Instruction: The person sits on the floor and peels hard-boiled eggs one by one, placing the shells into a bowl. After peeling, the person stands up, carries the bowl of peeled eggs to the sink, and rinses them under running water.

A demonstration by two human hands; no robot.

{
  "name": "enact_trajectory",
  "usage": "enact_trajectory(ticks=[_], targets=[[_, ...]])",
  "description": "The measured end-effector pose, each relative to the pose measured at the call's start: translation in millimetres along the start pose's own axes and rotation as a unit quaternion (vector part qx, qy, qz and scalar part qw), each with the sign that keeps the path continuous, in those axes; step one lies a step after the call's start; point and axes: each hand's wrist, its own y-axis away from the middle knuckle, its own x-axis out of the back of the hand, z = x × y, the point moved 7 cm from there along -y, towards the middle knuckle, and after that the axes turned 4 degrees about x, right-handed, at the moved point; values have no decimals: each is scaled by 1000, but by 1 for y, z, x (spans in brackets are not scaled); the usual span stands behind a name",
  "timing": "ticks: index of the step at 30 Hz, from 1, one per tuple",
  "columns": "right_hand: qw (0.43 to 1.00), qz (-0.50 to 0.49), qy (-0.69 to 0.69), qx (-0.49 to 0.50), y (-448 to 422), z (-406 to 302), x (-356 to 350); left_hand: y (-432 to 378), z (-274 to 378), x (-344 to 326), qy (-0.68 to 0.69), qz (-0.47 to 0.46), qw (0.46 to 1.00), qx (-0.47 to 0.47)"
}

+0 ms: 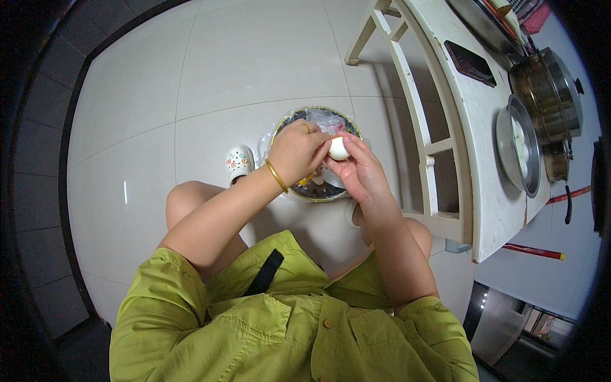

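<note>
A mostly peeled boiled egg shows smooth white, with some brown shell left along its upper edge. My right hand holds it from the right between thumb and fingers. From the left, my left hand presses its thumb and fingertips against the egg's shell side; their exact grip is partly hidden. A gold bangle and a ring are on the left arm and hand. Directly below both hands stands a round trash bin lined with a clear plastic bag, holding shell bits and wrappers.
On my right is a white wooden table. It bears a metal bowl of several peeled eggs, a lidded steel pot, a small saucepan and a smartphone. A white clog is on my left foot beside the bin.
</note>
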Motion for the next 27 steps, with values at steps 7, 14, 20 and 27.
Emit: enact_trajectory(ticks=[7,14,20,27], targets=[[1000,5,11,9,-1,0,2,0,10,4,-34,28,998,-46],[999,8,45,27,0,-1,1,2,7,3,-35,33,998,-45],[997,18,59,37,3,-2,-3,2,9,4,-62,50,996,-49],[996,8,73,40,3,-2,-3,2,6,2,-74,60,995,-29]])
